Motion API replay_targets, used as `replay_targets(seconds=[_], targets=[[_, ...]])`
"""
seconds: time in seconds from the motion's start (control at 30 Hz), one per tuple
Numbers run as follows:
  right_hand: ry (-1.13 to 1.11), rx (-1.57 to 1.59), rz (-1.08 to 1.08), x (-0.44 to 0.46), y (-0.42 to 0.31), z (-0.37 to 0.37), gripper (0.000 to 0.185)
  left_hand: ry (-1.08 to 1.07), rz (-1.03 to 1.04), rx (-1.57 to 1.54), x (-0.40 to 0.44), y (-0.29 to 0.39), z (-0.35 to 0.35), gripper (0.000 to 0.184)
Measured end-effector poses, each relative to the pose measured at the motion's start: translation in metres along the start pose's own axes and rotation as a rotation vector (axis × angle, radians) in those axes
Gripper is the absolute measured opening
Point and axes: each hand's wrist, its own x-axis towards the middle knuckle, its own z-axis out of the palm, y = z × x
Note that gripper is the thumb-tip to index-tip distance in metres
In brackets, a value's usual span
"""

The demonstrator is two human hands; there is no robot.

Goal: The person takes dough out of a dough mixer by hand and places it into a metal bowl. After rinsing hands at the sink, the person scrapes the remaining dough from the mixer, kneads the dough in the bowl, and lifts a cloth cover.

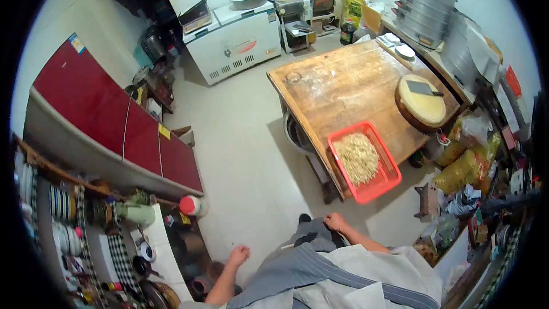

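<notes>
My left hand [239, 255] hangs low beside the grey apron [286, 274], away from the shelves, its fingers loosely curled with nothing visible in them. In front of my thigh is my right hand [336, 222], also curled, below the near edge of the wooden table [320, 88]. Nothing shows in that hand either. The nearest thing to it is a red plastic basket [377, 193] on the table corner, holding a heap of pale, shredded-looking food [357, 157]. Farther back on the table, a cleaver [422, 88] lies on a round chopping block [407, 103].
A red-fronted cabinet [91, 91] lines the left, above shelves of dishes [63, 203]. A white chest freezer [237, 48] stands at the back. Stacked steamers [423, 8] rise at the back right. Bags [466, 171] and boxes crowd the right side. Pale floor [240, 137] runs between.
</notes>
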Motion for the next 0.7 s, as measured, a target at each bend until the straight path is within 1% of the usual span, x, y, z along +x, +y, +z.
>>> replay_targets(seconds=[0.03,0.07,0.1,0.13,0.2,0.23,0.27,0.3,0.37,0.4,0.47,0.5,0.53,0.57,0.6,0.63,0.67,0.7], targets=[[-0.013,-0.014,-0.063,0.052,-0.015,-0.009,0.032,-0.027,-0.086,0.008,0.022,-0.004,-0.014,0.027],[-0.04,-0.03,-0.12,0.088,-0.027,-0.015,0.032,-0.022,-0.105,0.128,0.013,0.024,-0.03,0.025],[-0.079,-0.076,-0.155,0.12,-0.047,-0.026,0.032,-0.03,-0.136,0.244,-0.009,0.066,-0.044,0.023],[-0.11,-0.123,-0.191,0.152,-0.074,-0.046,0.033,-0.048,-0.148,0.239,-0.001,0.064,-0.056,0.023],[-0.252,-0.073,-0.151,0.207,-0.147,-0.086,0.033,-0.15,0.051,0.494,0.029,0.012,-0.096,0.018],[-0.221,-0.052,-0.178,0.235,-0.176,-0.1,0.032,-0.189,0.026,0.491,0.04,0.017,-0.119,0.019],[-0.187,-0.03,-0.205,0.264,-0.193,-0.106,0.032,-0.21,-0.043,0.462,0.06,0.026,-0.14,0.019],[-0.181,-0.02,-0.18,0.299,-0.2,-0.104,0.032,-0.222,-0.097,0.441,0.084,0.032,-0.161,0.02],[-0.052,-0.058,-0.244,0.36,-0.22,-0.097,0.028,-0.241,-0.152,0.444,0.134,0.049,-0.209,0.021],[-0.048,-0.049,-0.225,0.383,-0.229,-0.09,0.028,-0.249,-0.149,0.461,0.165,0.057,-0.237,0.022],[-0.061,0.07,-0.031,0.428,-0.252,-0.093,0.027,-0.255,-0.088,0.533,0.238,0.084,-0.302,0.023],[-0.048,0.068,0.035,0.442,-0.265,-0.092,0.026,-0.264,-0.011,0.61,0.275,0.095,-0.335,0.023],[-0.042,0.071,0.052,0.462,-0.276,-0.091,0.026,-0.267,0.114,0.729,0.322,0.114,-0.37,0.024],[0.006,0.047,0.026,0.479,-0.288,-0.091,0.025,-0.256,0.253,0.86,0.368,0.136,-0.405,0.025],[0.046,0.026,0.004,0.489,-0.297,-0.087,0.024,-0.202,0.325,0.925,0.41,0.159,-0.436,0.025],[0.093,-0.009,-0.036,0.506,-0.309,-0.086,0.025,-0.12,0.421,0.982,0.45,0.212,-0.462,0.026],[0.102,0.001,-0.017,0.519,-0.318,-0.091,0.025,-0.005,-0.006,0.571,0.482,0.268,-0.478,0.031],[0.066,0.179,0.096,0.528,-0.345,-0.111,0.027,0.101,0.29,0.783,0.526,0.309,-0.498,0.025]])
